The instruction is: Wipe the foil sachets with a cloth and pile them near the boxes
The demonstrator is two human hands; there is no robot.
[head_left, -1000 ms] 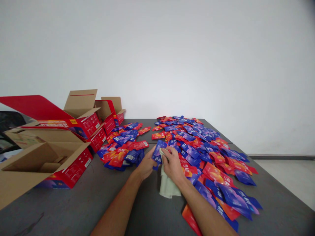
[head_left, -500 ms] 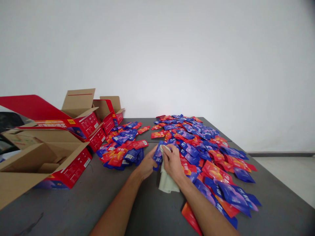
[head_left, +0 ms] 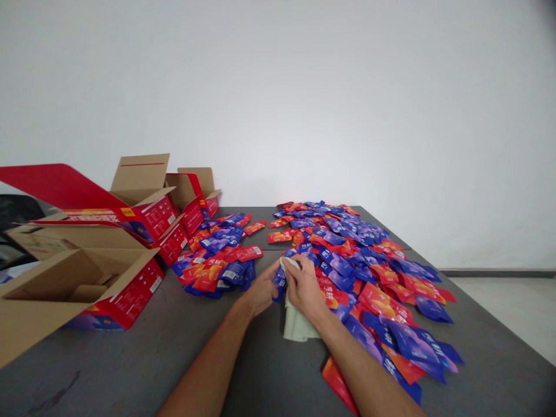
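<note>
Between my hands is a blue snack pouch (head_left: 280,281), gripped by my left hand (head_left: 262,289) with the fingers closed along its left side. My right hand (head_left: 304,286) pinches a pale cream cloth (head_left: 299,322) and presses its upper fold against the pouch. The cloth hangs down toward the table. Much of the pouch is hidden behind fingers and cloth. To the right of my right hand spreads a large heap of red and blue pouches (head_left: 341,263). A smaller pile of the same pouches (head_left: 212,272) lies left of my left hand.
Open cardboard boxes with red printed sides stand along the left: a near box (head_left: 134,295), a box behind it (head_left: 158,217) and others farther back. They rest on a dark grey table (head_left: 143,370). A white wall (head_left: 278,104) rises behind.
The cloth has moved up and over the pouch's top, covering more of it. My left fingers have shifted a little higher around the pouch. The view has moved slightly.
</note>
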